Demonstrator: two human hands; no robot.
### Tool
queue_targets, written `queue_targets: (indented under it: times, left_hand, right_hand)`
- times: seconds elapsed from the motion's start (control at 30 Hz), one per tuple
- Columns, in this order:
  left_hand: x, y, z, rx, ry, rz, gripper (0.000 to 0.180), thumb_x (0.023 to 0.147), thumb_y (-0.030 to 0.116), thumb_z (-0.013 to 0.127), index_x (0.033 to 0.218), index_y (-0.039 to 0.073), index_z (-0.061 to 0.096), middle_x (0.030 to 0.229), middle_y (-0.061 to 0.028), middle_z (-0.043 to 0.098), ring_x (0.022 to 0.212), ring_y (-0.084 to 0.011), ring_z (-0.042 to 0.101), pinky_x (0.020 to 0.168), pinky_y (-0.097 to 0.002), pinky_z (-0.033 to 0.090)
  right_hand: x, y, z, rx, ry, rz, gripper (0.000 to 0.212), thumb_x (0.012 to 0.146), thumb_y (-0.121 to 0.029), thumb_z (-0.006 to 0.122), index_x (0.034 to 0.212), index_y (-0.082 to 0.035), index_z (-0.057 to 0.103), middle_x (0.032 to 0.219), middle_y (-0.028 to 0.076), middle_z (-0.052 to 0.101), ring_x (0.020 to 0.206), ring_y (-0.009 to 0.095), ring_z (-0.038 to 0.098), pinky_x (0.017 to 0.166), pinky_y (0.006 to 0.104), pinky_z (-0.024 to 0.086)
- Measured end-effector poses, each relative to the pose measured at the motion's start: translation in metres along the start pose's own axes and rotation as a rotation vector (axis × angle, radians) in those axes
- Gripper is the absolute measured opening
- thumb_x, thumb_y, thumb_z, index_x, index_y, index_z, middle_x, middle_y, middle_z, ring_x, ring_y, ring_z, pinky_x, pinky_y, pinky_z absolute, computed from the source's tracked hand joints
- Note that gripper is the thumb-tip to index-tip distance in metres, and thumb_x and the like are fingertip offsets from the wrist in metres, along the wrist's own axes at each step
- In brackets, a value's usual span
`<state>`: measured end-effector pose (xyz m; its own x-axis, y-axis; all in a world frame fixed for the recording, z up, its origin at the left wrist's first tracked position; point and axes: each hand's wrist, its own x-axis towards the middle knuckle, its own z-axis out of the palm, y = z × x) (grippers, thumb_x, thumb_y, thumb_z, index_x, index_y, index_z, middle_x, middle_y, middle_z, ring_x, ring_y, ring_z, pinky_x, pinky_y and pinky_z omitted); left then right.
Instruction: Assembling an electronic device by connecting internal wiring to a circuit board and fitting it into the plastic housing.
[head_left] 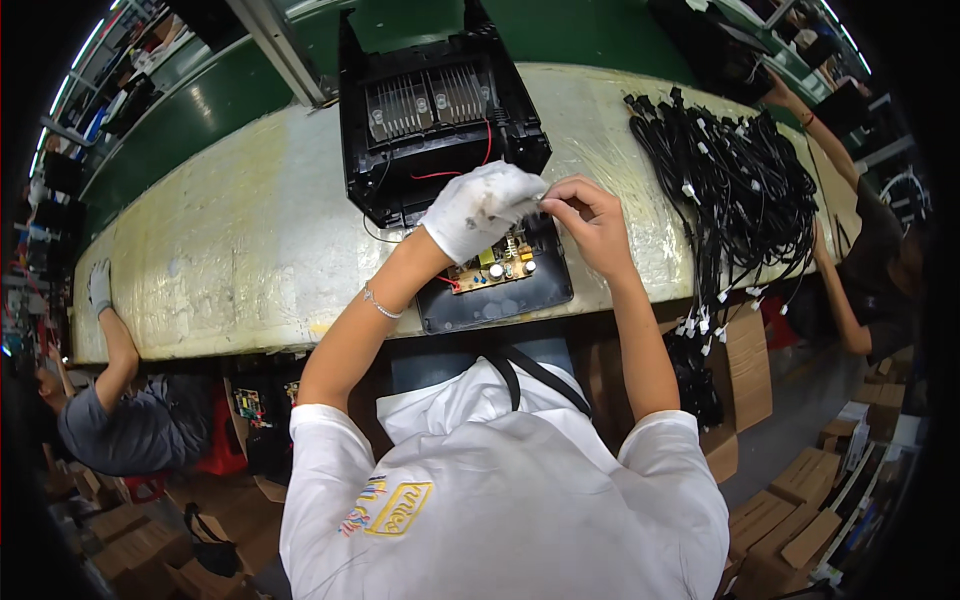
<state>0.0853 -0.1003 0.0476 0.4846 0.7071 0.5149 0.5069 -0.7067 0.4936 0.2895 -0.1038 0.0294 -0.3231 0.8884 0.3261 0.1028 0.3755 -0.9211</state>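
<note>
My left hand, in a soiled white glove, is closed with its fingertips against those of my right hand. The bare right hand pinches with thumb and forefinger. Whatever lies between the two is too small to make out. Just below them a circuit board with capacitors and a yellow part rests on a black plastic panel at the bench's near edge. Behind my hands stands an open black housing with finned metal heatsinks; red wires trail from it toward my glove, which hides part of the housing.
A large heap of black cables with white connectors covers the right of the film-wrapped bench, some ends hanging over its edge. A co-worker's gloved hand rests at the far left. Another person's arm is at right. Cardboard boxes stand below.
</note>
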Motion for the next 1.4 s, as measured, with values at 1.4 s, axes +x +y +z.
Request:
queue_targets:
  times: [1.4]
  left_hand:
    - [0.007, -0.003, 0.005, -0.444, 0.024, -0.804, 0.051, 0.066, 0.034, 0.084, 0.091, 0.001, 0.055, 0.086, -0.0110, 0.059, 0.081, -0.0214, 0.059, 0.075, -0.0313, 0.050]
  right_hand:
    - [0.011, -0.006, 0.013, -0.445, 0.273, -0.036, 0.025, 0.085, -0.009, 0.073, 0.071, 0.002, 0.056, 0.062, 0.008, 0.049, 0.055, 0.017, 0.044, 0.052, 0.0309, 0.036]
